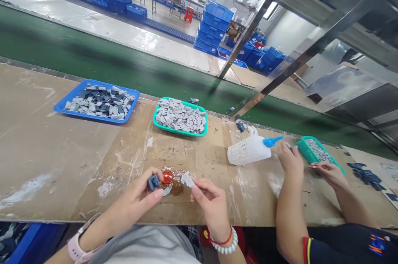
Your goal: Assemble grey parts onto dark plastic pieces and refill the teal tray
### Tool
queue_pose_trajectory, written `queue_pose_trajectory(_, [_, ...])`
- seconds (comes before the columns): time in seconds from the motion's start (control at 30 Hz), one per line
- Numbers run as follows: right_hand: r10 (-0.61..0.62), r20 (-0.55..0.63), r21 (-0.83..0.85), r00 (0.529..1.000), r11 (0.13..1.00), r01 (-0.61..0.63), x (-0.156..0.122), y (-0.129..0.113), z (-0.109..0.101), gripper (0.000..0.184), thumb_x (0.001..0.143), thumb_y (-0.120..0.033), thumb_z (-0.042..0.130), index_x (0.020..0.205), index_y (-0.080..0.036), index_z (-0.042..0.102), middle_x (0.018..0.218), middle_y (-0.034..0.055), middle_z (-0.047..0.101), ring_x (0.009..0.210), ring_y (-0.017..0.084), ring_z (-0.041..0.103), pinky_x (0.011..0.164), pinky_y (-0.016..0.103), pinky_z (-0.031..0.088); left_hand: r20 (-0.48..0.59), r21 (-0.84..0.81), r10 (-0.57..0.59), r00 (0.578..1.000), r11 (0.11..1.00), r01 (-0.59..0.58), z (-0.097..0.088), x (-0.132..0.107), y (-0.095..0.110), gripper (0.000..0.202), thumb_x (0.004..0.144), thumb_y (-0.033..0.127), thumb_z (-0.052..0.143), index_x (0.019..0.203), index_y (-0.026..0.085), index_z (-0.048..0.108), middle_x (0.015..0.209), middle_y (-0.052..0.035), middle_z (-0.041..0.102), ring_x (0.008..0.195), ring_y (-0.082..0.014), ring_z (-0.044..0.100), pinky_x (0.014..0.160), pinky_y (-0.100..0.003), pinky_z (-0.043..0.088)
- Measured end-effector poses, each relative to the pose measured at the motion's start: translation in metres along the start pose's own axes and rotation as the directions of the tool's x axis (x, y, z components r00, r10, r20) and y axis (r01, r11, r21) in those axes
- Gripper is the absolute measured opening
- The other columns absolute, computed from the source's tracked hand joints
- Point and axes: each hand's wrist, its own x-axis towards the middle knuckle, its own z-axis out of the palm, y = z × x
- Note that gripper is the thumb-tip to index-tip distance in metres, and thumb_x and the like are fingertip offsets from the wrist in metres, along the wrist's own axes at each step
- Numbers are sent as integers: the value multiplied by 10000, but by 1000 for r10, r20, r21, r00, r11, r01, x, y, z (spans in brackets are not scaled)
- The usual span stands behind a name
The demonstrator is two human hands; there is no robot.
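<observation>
My left hand (139,191), with a pink watch strap at its wrist, closes on a dark blue-grey plastic part (153,182). Between the thumb and fingers of my right hand (211,202) is a light grey plastic part (187,179). A small round dish of reddish-orange liquid (167,177) sits on the cardboard between my hands, with a wet brown patch around it. Just below it, by my left fingertips, lies another light grey piece (167,190).
Ahead stand a blue tray (59,108) of mixed grey parts and a green basket (155,122) of light grey parts. A white bottle (248,150) with blue nozzle lies tilted at right. Beside me, a co-worker's hands (290,158) handle small parts near another green basket (303,152). A green belt (124,63) runs behind.
</observation>
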Motion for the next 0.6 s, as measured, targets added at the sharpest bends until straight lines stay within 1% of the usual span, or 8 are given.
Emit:
queue_pose_trajectory(0.07, [-105, -58, -6, 993, 994, 105, 1, -14, 0, 144, 781, -191, 583, 900, -226, 657, 774, 34, 595, 666, 132, 580, 572, 262, 515, 95, 97, 13, 995, 995, -22, 7, 7, 10, 260, 830, 450, 429, 956, 223, 423, 884, -12, 500, 807, -161, 456, 725, -244, 363])
queue_pose_trajectory(0.1, [-182, -85, -33, 980, 983, 180, 1, -20, 2, 195, 762, -156, 600, 914, -261, 659, 792, 30, 603, 699, 139, 582, 593, 268, 516, 109, 120, 35, 993, 992, -48, 9, 9, 13, 270, 827, 458, 432, 959, 222, 425, 891, -15, 510, 814, -167, 466, 732, -249, 369])
queue_pose_trajectory(0.17, [-338, -105, -99, 935, 939, 328, 1, -31, 5, 331, 734, -89, 612, 969, -319, 645, 818, 17, 614, 728, 138, 583, 618, 266, 518, 85, 121, 92, 992, 987, -102, 14, 13, 15, 276, 821, 464, 440, 946, 219, 433, 863, -19, 518, 789, -171, 477, 709, -252, 378])
queue_pose_trajectory(0.23, [-429, -96, -128, 898, 900, 417, 1, -38, 10, 420, 723, -52, 606, 1029, -340, 618, 837, 10, 616, 726, 130, 585, 615, 251, 520, 46, 114, 141, 989, 983, -145, 19, 15, 13, 271, 818, 464, 445, 930, 218, 437, 823, -15, 509, 749, -165, 477, 673, -246, 381])
queue_pose_trajectory(0.3, [-462, -73, -132, 884, 883, 451, 1, -40, 13, 439, 724, -39, 593, 1053, -330, 606, 842, 15, 617, 724, 130, 584, 616, 248, 520, 19, 114, 156, 988, 981, -157, 22, 16, 12, 254, 831, 453, 430, 927, 218, 436, 812, -14, 504, 742, -162, 479, 670, -247, 386])
queue_pose_trajectory(0.4, [-486, -47, -169, 873, 865, 473, 0, -39, 17, 397, 735, -33, 567, 1020, -304, 614, 818, 24, 616, 699, 135, 570, 603, 253, 509, -25, 151, 152, 988, 978, -147, 28, 15, 12, 212, 857, 421, 393, 937, 230, 439, 838, -16, 519, 777, -166, 493, 705, -257, 398])
queue_pose_trajectory(0.5, [-561, -18, -260, 827, 802, 538, -1, -36, 19, 354, 737, -15, 545, 995, -249, 607, 788, 43, 613, 670, 145, 548, 576, 259, 488, -96, 187, 157, 983, 973, -137, 33, 13, 16, 188, 879, 395, 346, 910, 238, 444, 844, -12, 529, 789, -167, 499, 728, -270, 401])
queue_pose_trajectory(0.6, [-602, 60, -345, 796, 736, 582, -3, -33, 21, 291, 748, -4, 518, 954, -191, 603, 741, 63, 610, 630, 149, 529, 539, 255, 464, -144, 187, 146, 979, 975, -118, 36, 10, 18, 210, 887, 384, 301, 847, 226, 434, 772, -14, 517, 714, -168, 488, 673, -280, 391])
